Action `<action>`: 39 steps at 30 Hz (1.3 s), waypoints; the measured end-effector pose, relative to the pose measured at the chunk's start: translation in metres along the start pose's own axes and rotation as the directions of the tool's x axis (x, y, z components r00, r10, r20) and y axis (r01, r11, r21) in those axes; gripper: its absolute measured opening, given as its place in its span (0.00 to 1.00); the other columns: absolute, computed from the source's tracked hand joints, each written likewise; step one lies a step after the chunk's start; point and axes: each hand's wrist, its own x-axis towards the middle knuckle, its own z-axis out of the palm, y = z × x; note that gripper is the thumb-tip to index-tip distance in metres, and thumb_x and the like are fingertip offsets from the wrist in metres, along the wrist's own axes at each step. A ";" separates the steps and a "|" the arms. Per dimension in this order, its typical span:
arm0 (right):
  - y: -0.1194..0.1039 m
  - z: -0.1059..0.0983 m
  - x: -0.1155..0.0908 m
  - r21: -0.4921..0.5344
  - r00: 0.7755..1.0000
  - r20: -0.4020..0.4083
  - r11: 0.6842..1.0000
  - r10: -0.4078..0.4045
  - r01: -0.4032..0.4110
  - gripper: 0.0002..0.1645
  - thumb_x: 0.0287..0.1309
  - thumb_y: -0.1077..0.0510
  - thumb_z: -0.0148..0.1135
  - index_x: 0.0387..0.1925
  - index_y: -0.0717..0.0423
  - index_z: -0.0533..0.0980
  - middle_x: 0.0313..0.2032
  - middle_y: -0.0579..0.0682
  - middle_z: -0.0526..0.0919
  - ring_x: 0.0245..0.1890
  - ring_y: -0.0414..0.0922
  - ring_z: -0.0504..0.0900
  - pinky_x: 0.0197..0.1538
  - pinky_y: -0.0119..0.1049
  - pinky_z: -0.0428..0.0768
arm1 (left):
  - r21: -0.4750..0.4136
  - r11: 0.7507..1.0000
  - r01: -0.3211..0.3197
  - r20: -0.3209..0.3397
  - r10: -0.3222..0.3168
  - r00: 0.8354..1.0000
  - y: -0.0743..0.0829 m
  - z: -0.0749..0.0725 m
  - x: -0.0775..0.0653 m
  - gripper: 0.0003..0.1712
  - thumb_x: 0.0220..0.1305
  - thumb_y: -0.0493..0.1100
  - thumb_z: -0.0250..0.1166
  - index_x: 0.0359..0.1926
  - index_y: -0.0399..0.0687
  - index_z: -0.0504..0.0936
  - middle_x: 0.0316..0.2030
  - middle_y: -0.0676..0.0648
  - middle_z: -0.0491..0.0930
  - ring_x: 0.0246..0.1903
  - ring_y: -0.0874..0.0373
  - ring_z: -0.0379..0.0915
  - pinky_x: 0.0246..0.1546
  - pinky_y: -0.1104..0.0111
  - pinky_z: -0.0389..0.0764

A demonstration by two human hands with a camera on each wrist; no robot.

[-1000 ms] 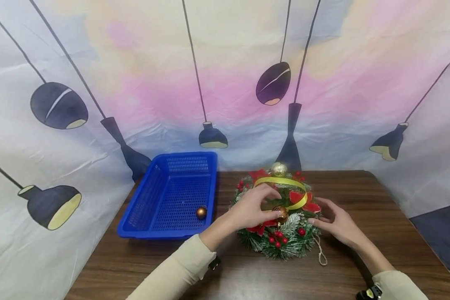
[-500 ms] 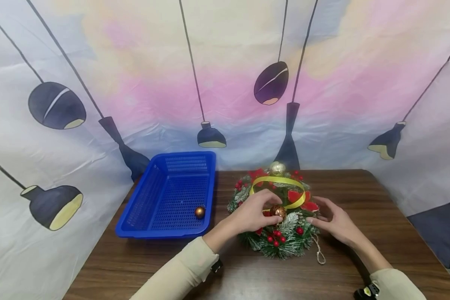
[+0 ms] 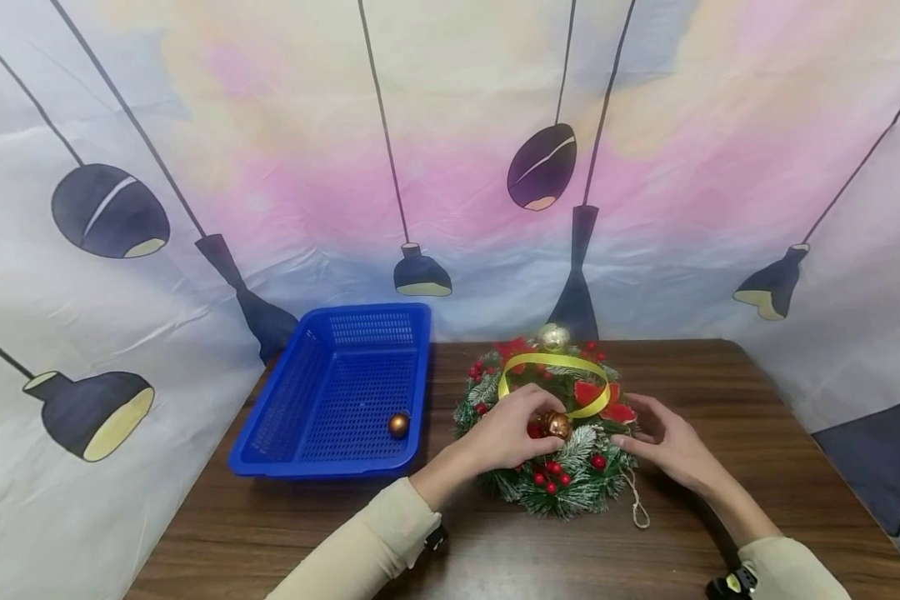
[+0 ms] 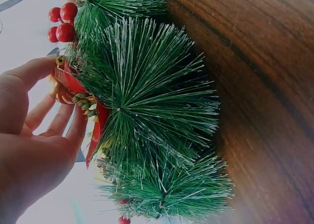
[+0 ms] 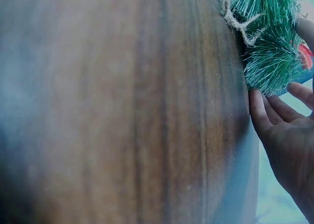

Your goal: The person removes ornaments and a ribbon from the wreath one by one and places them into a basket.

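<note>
A green, frosted Christmas wreath with red berries and red poinsettias lies on the table. My left hand pinches a shiny copper bauble at the wreath's front left, thumb on the near side. In the left wrist view the bauble shows beside a red petal, partly behind the fingers. A yellow ribbon loop stands up over the wreath's middle. On the far side sits a pale gold bauble. My right hand holds the wreath's right edge between thumb and fingers, near a twine loop.
To the left stands a blue perforated basket with one copper bauble in its near right corner. The wooden table ends at the back against a printed cloth with lamp pictures.
The left fingers have closed further round the copper bauble, which has shifted slightly within the grip. The right hand stays at the wreath's edge. The head view has moved slightly.
</note>
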 end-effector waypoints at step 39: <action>0.003 -0.001 0.002 0.012 1.000 0.017 1.000 0.010 -0.010 0.48 0.67 0.48 0.75 0.78 0.60 0.62 0.72 0.69 0.69 0.68 0.68 0.75 0.62 0.55 0.81 | 0.013 1.000 0.014 -0.116 -0.012 0.993 0.005 -0.057 -0.009 0.23 0.70 0.50 0.74 0.62 0.52 0.83 0.57 0.56 0.81 0.57 0.59 0.78 0.58 0.60 0.81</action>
